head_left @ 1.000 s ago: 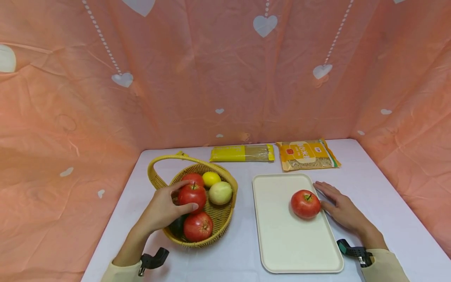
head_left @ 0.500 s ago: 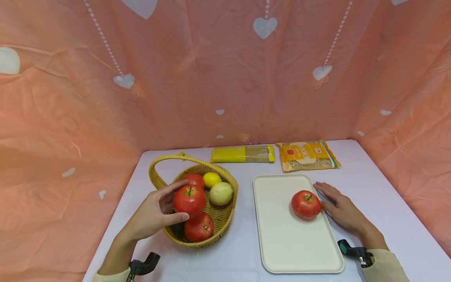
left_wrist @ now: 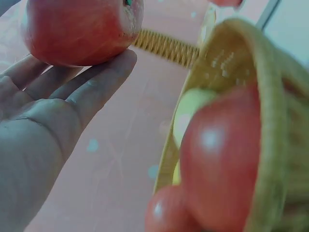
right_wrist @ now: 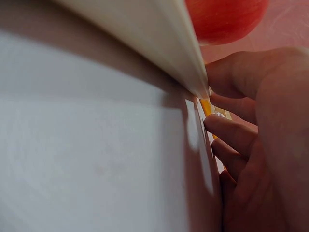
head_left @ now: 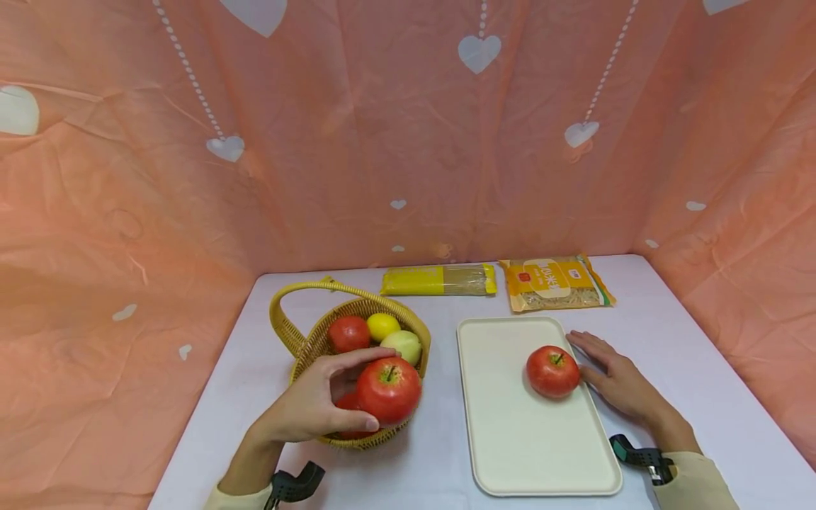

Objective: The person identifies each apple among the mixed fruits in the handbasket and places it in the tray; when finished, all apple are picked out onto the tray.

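My left hand (head_left: 309, 400) holds a red apple (head_left: 389, 389) between thumb and fingers, raised over the near right part of a yellow wicker basket (head_left: 418, 333). Inside the basket lie another red apple (head_left: 348, 333), a lemon (head_left: 382, 327) and a pale green fruit (head_left: 406, 344). One more red apple (left_wrist: 219, 159) shows large there in the left wrist view, mostly covered by my hand in the head view. A cream tray (head_left: 510, 425) bears a single red apple (head_left: 553, 371). At its right edge rests my right hand (head_left: 621, 382), the thumb touching the rim.
At the back of the white table lie a yellow pack of noodles (head_left: 440, 280) and an orange bag of grain-like food (head_left: 556, 283). The basket's arched handle (head_left: 283, 322) rises on its left. A pink curtain (head_left: 408, 142) encloses the table's back and sides.
My left hand has lifted the apple out of the basket's left part and carried it up, then right. The right hand and the tray stay where they were.
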`<state>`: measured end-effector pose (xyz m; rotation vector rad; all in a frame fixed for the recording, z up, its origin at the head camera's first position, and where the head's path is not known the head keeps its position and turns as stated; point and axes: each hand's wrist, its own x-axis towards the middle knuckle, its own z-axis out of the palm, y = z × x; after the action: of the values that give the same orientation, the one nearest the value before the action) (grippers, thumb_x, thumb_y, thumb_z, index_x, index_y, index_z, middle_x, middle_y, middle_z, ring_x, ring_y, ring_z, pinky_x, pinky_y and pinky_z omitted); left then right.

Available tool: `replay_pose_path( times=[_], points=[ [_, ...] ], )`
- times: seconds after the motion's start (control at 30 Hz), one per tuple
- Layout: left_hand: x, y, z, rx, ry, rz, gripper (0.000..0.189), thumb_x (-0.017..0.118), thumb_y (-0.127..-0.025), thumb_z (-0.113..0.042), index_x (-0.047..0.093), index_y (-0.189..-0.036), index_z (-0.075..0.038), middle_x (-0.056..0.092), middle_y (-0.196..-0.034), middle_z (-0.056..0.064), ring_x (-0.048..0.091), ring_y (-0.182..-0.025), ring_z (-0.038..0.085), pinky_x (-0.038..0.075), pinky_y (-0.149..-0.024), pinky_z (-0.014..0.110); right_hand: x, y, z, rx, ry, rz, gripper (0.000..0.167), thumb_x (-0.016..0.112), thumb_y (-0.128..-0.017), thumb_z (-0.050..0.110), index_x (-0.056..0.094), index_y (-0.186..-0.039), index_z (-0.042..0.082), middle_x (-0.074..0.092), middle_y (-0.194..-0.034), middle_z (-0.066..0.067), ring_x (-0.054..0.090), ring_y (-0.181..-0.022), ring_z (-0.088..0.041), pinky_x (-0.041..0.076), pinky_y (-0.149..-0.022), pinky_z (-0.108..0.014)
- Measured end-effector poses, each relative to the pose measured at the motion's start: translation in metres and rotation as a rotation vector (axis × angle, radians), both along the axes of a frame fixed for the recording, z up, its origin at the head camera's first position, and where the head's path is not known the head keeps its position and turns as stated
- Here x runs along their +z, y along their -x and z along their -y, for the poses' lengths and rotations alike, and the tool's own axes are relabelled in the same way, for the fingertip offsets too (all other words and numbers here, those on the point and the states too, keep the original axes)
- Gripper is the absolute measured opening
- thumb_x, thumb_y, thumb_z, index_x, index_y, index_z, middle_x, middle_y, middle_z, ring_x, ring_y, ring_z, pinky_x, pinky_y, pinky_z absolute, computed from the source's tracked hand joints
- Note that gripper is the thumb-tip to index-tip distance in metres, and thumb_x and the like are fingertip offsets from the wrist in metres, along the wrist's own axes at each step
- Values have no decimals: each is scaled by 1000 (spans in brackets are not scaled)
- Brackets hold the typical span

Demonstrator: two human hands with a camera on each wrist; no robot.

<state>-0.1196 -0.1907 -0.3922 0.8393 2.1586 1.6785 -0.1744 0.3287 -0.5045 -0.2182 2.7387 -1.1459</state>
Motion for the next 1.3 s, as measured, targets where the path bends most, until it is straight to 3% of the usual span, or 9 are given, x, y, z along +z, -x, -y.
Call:
replay_pose_path(
  times=[0.33, 0.6, 0.8, 0.97, 1.3],
  points=[
    [-5, 6, -43, -119, -1, -30, 78, 94, -86, -14, 61, -156, -18, 68, -150, 5, 70, -131, 19, 57, -112, 30, 1, 0, 0, 7, -1, -15, 68, 68, -107, 21, 42, -169, 11, 28, -177, -28, 18, -164, -56, 22, -120, -86],
    [-12, 9, -76, -169, 15, 17, 79, 93, -87, -16, 60, -158, -22, 68, -150, -1, 66, -135, 15, 51, -119, 30, 0, 0, 0, 2, -10, -3, 68, 68, -107, 22, 42, -169, 11, 29, -177, -27, 17, -164, -56, 22, -120, -86],
    [-21, 14, -101, -142, -21, 53, 81, 94, -85, -12, 61, -157, -24, 69, -150, -3, 66, -135, 13, 50, -119, 28, 0, 1, 0, -1, -6, 1, 67, 67, -107, 21, 43, -169, 12, 29, -177, -26, 16, -165, -55, 21, -121, -85],
    [-24, 17, -117, -110, -10, 42, 79, 95, -85, -14, 61, -156, -28, 69, -150, -7, 66, -134, 10, 51, -118, 26, 0, 1, 0, 3, 0, 2, 68, 67, -107, 22, 42, -169, 12, 28, -178, -26, 16, -165, -55, 22, -120, -86],
    [-37, 24, -143, -47, -13, 15, 79, 93, -86, -13, 60, -157, -19, 68, -150, 2, 66, -133, 9, 50, -117, 25, -1, 1, -1, 3, 1, -8, 67, 67, -108, 22, 42, -169, 12, 28, -178, -26, 16, -165, -55, 22, -120, -86]
  ],
)
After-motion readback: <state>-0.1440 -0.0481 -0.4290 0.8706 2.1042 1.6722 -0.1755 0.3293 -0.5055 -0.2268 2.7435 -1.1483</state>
